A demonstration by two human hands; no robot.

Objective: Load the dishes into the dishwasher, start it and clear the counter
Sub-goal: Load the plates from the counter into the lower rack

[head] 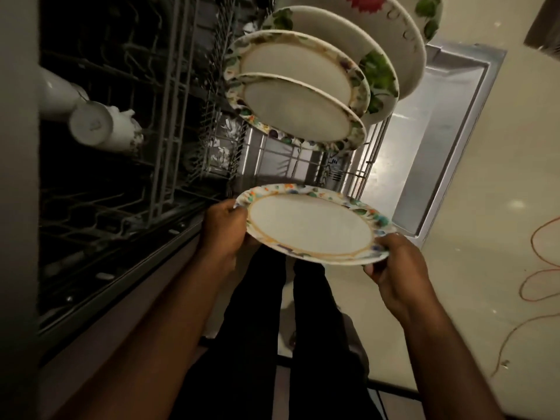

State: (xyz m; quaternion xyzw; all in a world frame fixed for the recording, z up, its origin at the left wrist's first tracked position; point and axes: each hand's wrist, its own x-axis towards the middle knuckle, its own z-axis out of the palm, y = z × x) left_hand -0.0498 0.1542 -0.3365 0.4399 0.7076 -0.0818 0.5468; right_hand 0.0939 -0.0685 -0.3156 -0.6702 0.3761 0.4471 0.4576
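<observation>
Currently the person holds one floral-rimmed plate point(312, 225) by opposite edges: left hand point(225, 228) pinches the left rim, right hand point(394, 268) curls round the lower-right rim. Both hands are clamped on it, well apart, plate nearly flat, above the person's dark trousers point(263, 313) and just short of the lower rack point(303, 165).

Handling, as a judgement: looks like glazed ceramic or melamine, stiff, moderate weight, smooth and likely slippery if wet, chips on wire if dropped. Rim grip at two opposite points is the right hold; flat centre offers nothing to pinch. It needs tilting to near upright before it slots between tines.

Shape: round, shallow, plain cream well, gold ring, multicoloured flower border.

Further out, the lower rack is grey coated wire with thin tines, pulled out over the open dishwasher door point(439, 131), brushed metal inner face. Four plates stand on edge in it, overlapping: two matching floral-rimmed plates point(297, 110), then a larger plate with green leaves point(375, 74), then the largest with a red flower point(403, 31).

Left, the upper rack point(121, 86), dark wire, carries a white cup point(91, 122) on its side. Orange cable point(539, 268) lies on the pale floor point(485, 207) at right.
</observation>
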